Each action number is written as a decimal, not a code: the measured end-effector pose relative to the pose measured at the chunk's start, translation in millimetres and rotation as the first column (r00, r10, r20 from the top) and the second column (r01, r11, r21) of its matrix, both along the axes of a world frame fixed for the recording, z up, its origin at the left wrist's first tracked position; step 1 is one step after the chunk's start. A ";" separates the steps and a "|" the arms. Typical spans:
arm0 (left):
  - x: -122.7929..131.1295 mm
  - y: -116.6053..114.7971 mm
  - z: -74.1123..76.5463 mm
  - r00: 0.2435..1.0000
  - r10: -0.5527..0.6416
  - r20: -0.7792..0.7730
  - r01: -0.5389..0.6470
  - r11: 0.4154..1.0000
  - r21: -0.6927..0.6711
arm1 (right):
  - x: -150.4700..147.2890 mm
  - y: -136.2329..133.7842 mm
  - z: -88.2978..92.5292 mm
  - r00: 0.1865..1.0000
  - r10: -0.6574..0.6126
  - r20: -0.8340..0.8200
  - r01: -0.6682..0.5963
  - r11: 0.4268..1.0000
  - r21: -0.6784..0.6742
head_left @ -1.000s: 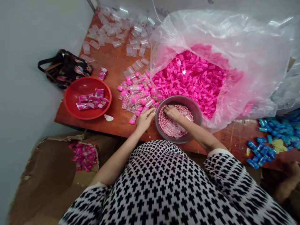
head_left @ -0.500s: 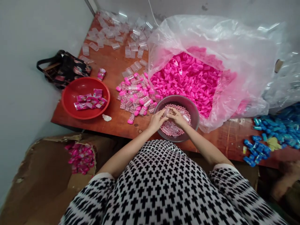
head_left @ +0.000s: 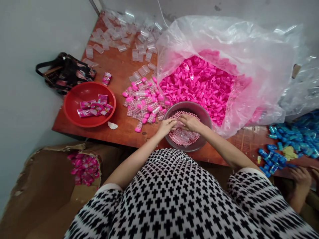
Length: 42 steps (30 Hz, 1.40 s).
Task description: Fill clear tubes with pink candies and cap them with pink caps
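Note:
Both hands are over a grey bowl [head_left: 208,116] of small pink beads [head_left: 188,115]. My left hand [head_left: 167,127] is at the bowl's left side, fingers pinched around a small clear plastic container [head_left: 178,124], mostly hidden between the hands. My right hand [head_left: 191,123] reaches in from the right, fingers stretched out over the beads beside that container and apparently holding nothing. More clear containers [head_left: 184,137] lie on the beads. Left of the bowl is a heap of bead-filled containers with pink caps [head_left: 144,98].
Behind the bowl, a large plastic bag [head_left: 264,63] spills pink caps [head_left: 199,83]. A red basin [head_left: 71,114] holds pink packets; a black handbag [head_left: 72,71] lies behind it. Empty clear containers [head_left: 117,35] are at the back. Blue containers [head_left: 296,136] and another person's hand [head_left: 300,176] are at right.
My right hand has opened out and shifted slightly right, away from the container it shared with my left hand. At right, the other person's hand has come up to the table edge.

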State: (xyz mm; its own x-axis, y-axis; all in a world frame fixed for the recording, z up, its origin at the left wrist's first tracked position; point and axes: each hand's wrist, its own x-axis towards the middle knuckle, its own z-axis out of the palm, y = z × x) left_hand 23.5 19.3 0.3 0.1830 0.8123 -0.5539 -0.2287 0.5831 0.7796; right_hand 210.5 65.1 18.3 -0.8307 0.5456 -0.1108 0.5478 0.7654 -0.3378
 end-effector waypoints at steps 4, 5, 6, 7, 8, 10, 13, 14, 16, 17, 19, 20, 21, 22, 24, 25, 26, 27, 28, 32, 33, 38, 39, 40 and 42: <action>-7.6 0.8 0.4 0.998 0.049 -0.041 -0.049 0.999 0.011 | 0.6 22.3 -12.0 0.925 -0.217 0.313 0.199 0.976 0.090; -12.0 0.0 0.3 0.997 0.050 -0.055 -0.049 0.998 0.032 | -1.6 26.3 -17.3 0.892 -0.268 0.365 0.251 0.963 0.094; -17.0 -1.2 0.1 0.996 0.051 -0.070 -0.047 0.997 0.056 | -5.7 29.1 -23.2 0.868 -0.293 0.401 0.284 0.955 0.084; -22.4 -2.8 -0.3 0.995 0.054 -0.087 -0.047 0.996 0.079 | -11.8 30.6 -29.5 0.860 -0.290 0.420 0.293 0.954 0.060; -27.8 -4.5 -0.8 0.993 0.060 -0.105 -0.050 0.994 0.098 | -19.6 30.7 -35.9 0.866 -0.263 0.425 0.279 0.960 0.025; -37.6 -8.1 -2.3 0.986 0.079 -0.144 -0.061 0.990 0.128 | -37.3 28.0 -47.1 0.898 -0.184 0.399 0.220 0.974 -0.046; -48.0 -11.7 -3.6 0.970 0.101 -0.219 -0.063 0.983 0.174 | -54.5 21.9 -56.7 0.943 -0.078 0.322 0.122 0.985 -0.120; -50.2 -12.3 -3.1 0.960 0.104 -0.261 -0.051 0.978 0.201 | -54.9 20.2 -57.8 0.953 -0.062 0.297 0.106 0.985 -0.134; -52.1 -12.5 -0.1 0.917 0.107 -0.385 0.002 0.962 0.272 | -47.5 16.9 -57.0 0.975 -0.098 0.199 0.135 0.974 -0.181; -51.6 -12.3 2.3 0.885 0.105 -0.454 0.045 0.951 0.307 | -41.0 14.9 -55.1 0.981 -0.153 0.115 0.176 0.958 -0.228; -47.2 -11.4 7.8 0.829 0.079 -0.554 0.141 0.928 0.344 | -26.6 8.5 -48.4 0.944 -0.315 -0.101 0.255 0.888 -0.383; -43.2 -10.8 10.4 0.819 0.052 -0.571 0.182 0.920 0.346 | -20.4 4.1 -43.9 0.894 -0.401 -0.199 0.268 0.836 -0.479; -38.2 -10.1 12.5 0.829 0.016 -0.560 0.215 0.914 0.344 | -15.5 -1.1 -38.8 0.836 -0.478 -0.269 0.262 0.779 -0.571; -32.4 -9.4 13.9 0.851 -0.026 -0.524 0.238 0.909 0.341 | -12.0 -6.8 -33.4 0.776 -0.547 -0.314 0.239 0.716 -0.656; -19.8 -7.8 14.8 0.904 -0.094 -0.418 0.253 0.904 0.345 | -8.7 -18.0 -22.9 0.666 -0.663 -0.342 0.171 0.582 -0.795; -13.8 -7.0 14.5 0.924 -0.110 -0.366 0.247 0.903 0.352 | -8.0 -22.9 -18.1 0.622 -0.708 -0.334 0.140 0.520 -0.842; -8.3 -6.2 13.7 0.939 -0.115 -0.324 0.235 0.903 0.360 | -7.3 -26.9 -13.7 0.587 -0.744 -0.320 0.114 0.467 -0.877; -3.6 -5.5 12.8 0.947 -0.114 -0.299 0.224 0.904 0.364 | -6.1 -30.0 -9.6 0.560 -0.770 -0.307 0.097 0.429 -0.898; 0.5 -4.7 11.8 0.950 -0.109 -0.291 0.215 0.906 0.364 | -4.2 -32.2 -5.5 0.536 -0.788 -0.302 0.093 0.411 -0.907; 11.5 -1.4 9.4 0.957 -0.108 -0.271 0.197 0.925 0.326 | 11.3 -33.9 13.2 0.483 -0.789 -0.379 0.224 0.530 -0.818; 13.4 -0.5 9.9 0.963 -0.125 -0.239 0.196 0.933 0.303 | 16.0 -33.3 18.4 0.507 -0.762 -0.403 0.260 0.580 -0.772; 17.7 5.3 18.2 0.967 -0.250 -0.049 0.254 0.944 0.212 | 30.7 -32.0 35.2 0.678 -0.586 -0.443 0.269 0.760 -0.592; 17.3 6.7 19.9 0.962 -0.269 -0.052 0.274 0.936 0.220 | 31.5 -32.9 35.6 0.700 -0.563 -0.440 0.257 0.773 -0.580; 16.5 7.9 20.9 0.955 -0.288 -0.070 0.297 0.927 0.231 | 31.9 -34.3 34.8 0.719 -0.546 -0.429 0.251 0.780 -0.573; 14.8 10.3 20.0 0.941 -0.315 -0.126 0.337 0.910 0.243 | 31.9 -38.2 30.1 0.750 -0.534 -0.391 0.275 0.789 -0.550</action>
State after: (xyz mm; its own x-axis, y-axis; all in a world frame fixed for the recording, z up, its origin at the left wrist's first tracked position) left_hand 38.3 29.6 20.4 0.4245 0.8316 -0.3582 0.0110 0.3909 0.9204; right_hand 242.4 26.9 48.4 -0.5393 0.8402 -0.0573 0.4182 0.2082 -0.8842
